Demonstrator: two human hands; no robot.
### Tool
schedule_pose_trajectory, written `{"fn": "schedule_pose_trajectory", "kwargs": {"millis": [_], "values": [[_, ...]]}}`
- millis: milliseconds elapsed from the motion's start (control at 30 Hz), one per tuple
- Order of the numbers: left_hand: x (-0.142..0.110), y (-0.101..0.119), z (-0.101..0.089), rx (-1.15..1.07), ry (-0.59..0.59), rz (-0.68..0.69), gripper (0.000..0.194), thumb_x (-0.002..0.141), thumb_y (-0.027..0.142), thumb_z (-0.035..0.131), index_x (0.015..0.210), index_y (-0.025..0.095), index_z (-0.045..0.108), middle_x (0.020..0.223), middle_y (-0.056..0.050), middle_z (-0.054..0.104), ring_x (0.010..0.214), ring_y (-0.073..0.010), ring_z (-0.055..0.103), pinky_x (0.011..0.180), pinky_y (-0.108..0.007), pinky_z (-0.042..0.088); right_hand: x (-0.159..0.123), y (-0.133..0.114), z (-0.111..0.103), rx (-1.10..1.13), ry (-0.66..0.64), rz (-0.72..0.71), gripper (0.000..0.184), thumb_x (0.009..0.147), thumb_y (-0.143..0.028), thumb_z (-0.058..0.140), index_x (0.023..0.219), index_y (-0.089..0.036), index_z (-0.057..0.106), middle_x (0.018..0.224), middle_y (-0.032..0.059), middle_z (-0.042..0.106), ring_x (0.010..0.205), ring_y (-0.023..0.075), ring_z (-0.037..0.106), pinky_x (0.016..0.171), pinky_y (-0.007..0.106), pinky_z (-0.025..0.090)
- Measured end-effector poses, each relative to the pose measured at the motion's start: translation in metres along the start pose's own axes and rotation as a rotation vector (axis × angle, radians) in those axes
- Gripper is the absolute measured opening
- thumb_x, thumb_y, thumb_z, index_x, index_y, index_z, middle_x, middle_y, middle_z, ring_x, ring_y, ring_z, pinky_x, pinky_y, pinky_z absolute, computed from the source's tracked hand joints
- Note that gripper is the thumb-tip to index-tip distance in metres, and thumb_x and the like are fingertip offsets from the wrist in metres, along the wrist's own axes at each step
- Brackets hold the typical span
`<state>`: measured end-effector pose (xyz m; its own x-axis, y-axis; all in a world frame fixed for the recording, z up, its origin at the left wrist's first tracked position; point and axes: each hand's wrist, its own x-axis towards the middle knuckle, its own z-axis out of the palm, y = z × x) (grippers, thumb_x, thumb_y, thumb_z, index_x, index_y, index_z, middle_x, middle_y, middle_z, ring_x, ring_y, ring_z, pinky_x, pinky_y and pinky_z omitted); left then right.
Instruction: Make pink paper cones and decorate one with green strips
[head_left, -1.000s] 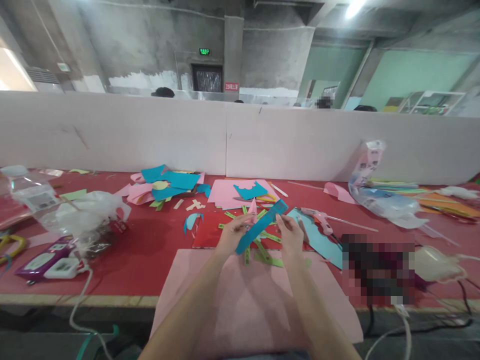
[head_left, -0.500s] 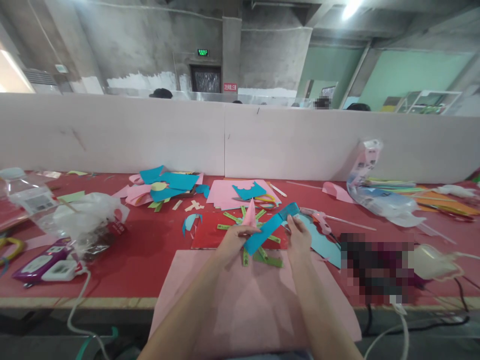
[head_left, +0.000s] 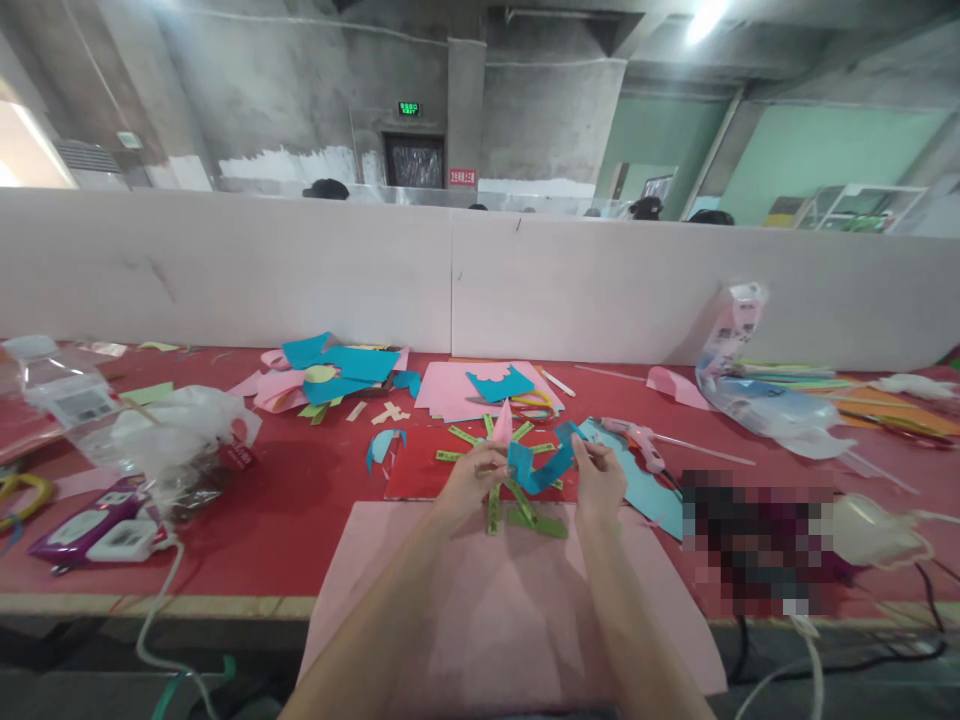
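Observation:
A blue paper strip (head_left: 545, 474), bent into a curve, is held up between my two hands. My left hand (head_left: 478, 474) pinches its left end, and my right hand (head_left: 598, 474) pinches the right end, fingers closed on the paper. Below and behind it lies a red sheet (head_left: 415, 473) with green paper strips (head_left: 466, 436) spread outward like rays. A pink paper cone (head_left: 502, 422) stands at their middle, partly behind my left hand. A loose green paper piece (head_left: 537, 523) lies in front, at the edge of a large pink sheet (head_left: 480, 620).
A pink glue gun (head_left: 643, 445) rests to the right on light blue paper (head_left: 645, 492). Scissors (head_left: 534, 402) lie behind, near stacked pink sheets (head_left: 442, 388). Left are paper scraps (head_left: 352, 365), a plastic bag (head_left: 176, 430) and a bottle (head_left: 60, 385). A white partition (head_left: 300, 265) borders the back.
The blue strip was straight and slanted; now it is curved into a U. My left hand has shifted slightly up and now grips the strip's end.

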<state>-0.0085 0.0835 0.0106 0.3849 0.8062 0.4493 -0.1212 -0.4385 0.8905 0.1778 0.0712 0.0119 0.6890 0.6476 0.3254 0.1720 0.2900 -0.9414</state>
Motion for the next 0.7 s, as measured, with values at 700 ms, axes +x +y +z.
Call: {"fn": "schedule_pose_trajectory", "kwargs": {"millis": [700], "values": [[0.003, 0.004, 0.0, -0.047, 0.169, -0.2, 0.026, 0.063, 0.033, 0.069, 0.08, 0.014, 0.062, 0.066, -0.001, 0.061, 0.064, -0.0121, 0.057, 0.065, -0.025, 0.046, -0.024, -0.037, -0.006, -0.173, -0.718, -0.151, 0.024, 0.071, -0.041, 0.059, 0.07, -0.017, 0.058, 0.068, 0.0017, 0.061, 0.061, 0.0137, 0.053, 0.057, 0.024, 0.04]]}}
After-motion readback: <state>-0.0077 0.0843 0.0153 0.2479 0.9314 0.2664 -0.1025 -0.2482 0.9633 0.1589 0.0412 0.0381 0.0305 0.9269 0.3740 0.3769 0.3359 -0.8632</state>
